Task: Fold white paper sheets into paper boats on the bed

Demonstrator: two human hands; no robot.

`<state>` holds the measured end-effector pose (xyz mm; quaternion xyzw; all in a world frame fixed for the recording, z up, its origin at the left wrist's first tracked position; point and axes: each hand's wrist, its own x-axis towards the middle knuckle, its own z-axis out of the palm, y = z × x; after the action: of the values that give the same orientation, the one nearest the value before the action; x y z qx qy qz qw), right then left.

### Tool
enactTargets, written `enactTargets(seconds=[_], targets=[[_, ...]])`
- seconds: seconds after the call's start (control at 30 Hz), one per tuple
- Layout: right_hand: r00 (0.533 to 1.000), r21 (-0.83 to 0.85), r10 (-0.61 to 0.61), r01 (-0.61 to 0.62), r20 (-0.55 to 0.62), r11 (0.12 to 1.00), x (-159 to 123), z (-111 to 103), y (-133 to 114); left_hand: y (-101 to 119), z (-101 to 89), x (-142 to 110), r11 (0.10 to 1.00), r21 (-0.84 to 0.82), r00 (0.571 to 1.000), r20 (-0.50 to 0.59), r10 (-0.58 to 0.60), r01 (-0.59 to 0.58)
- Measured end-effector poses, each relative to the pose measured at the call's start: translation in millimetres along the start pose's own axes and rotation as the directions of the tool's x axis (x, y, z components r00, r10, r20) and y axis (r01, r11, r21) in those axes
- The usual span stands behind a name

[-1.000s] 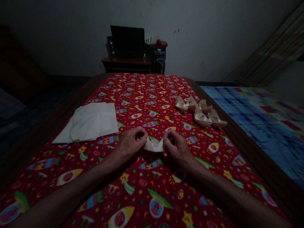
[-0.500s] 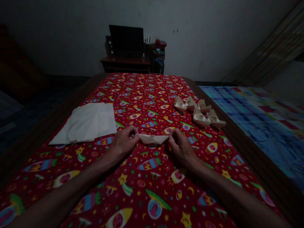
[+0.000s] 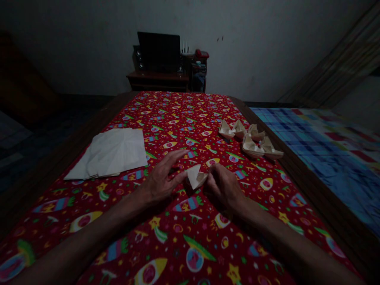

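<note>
Looks like we've got several folded paper boats (image 3: pixel 251 150) done at 2 o'clock, flat paper sheets (image 3: pixel 118 152) left at 10, and a part-folded paper boat (image 3: pixel 193 177) at 12, left hand (image 3: pixel 163 176) fingers spread, right hand (image 3: pixel 225 185) pinching its end.

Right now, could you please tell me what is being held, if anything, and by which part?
The folded paper, by its right end, in the right hand; the left hand is open, its thumb at the paper's left side.
</note>
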<state>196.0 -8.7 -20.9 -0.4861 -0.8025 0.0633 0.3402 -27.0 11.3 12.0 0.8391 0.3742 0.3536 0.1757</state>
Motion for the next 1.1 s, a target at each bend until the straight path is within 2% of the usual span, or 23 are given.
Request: enactTargets(seconds=[0.1,0.2,0.37,0.47,0.57,0.63,0.77,0.9,1.0,1.1], targets=[[0.981,-0.136,-0.194,0.189,-0.026,0.973,-3.3,5.9,-0.5,1.2,0.9,-0.3,0.993,-0.079,0.992,0.090,0.089,-0.082],[0.958,-0.180,-0.286,0.279,-0.013,0.943,-5.1,8.3,-2.0,-1.1,3.9,-1.1,0.985,-0.148,0.985,0.135,0.107,-0.087],[0.956,-0.136,-0.293,0.289,-0.006,0.948,-4.1,0.9,-8.3,-3.1,7.4,-3.1,0.981,-0.194,0.995,0.096,0.020,-0.001],[0.954,-0.080,-0.294,0.299,0.066,0.951,-3.6,-3.0,-10.3,-1.2,8.8,-4.3,0.976,-0.218,0.997,0.080,0.010,0.008],[0.930,-0.080,-0.332,0.347,0.160,0.934,-4.0,-2.0,-7.0,-0.5,9.6,-4.6,0.972,-0.235,0.998,0.069,0.006,0.011],[0.926,-0.072,-0.346,0.359,0.150,0.931,-4.1,-0.1,-2.5,-2.8,8.6,-4.1,0.971,-0.236,0.998,0.062,-0.019,0.033],[0.956,-0.005,-0.288,0.289,0.048,0.957,-2.5,-1.3,4.8,-14.1,3.6,-3.5,0.977,-0.173,0.992,0.048,-0.117,0.123],[0.990,0.099,-0.106,0.097,0.091,0.990,0.2,-8.2,5.6,-21.8,1.0,-5.1,0.962,-0.045,0.960,0.085,-0.267,0.271],[0.991,0.137,-0.030,0.013,0.128,0.991,1.2,-10.6,4.5,-19.6,1.8,-5.5,0.963,0.030,0.953,0.138,-0.268,0.266],[0.989,0.133,-0.011,-0.009,0.149,0.991,1.3,-10.3,3.3,-15.2,1.3,-3.9,0.968,0.047,0.955,0.159,-0.252,0.248]])
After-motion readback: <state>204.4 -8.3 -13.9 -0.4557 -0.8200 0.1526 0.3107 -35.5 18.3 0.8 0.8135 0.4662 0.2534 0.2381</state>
